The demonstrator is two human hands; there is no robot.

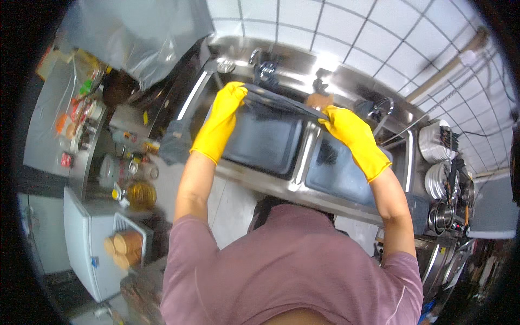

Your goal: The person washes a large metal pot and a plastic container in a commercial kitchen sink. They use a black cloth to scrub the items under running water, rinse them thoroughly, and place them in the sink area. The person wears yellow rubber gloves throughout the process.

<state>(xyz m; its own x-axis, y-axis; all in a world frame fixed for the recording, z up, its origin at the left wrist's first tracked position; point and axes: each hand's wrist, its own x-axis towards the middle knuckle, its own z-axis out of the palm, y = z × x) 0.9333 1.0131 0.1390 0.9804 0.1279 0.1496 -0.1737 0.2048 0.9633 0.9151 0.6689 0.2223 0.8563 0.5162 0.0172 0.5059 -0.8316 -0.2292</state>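
Observation:
A dark, flat cloth-like piece is stretched between my two hands above a stainless steel double sink. My left hand, in a yellow rubber glove, grips its left end. The other end is in my right hand, gloved the same way and held a little lower in view. Below the piece lies the left basin, greyish inside. The right basin holds what looks like cloudy water with a dark object in it. Blur hides the exact material of the held piece.
Curved faucets rise behind the basins, near a brown item. Stacked plates and metal bowls stand at the right. On the left are a large oil bottle, jars, a cluttered counter and an open white lidded box.

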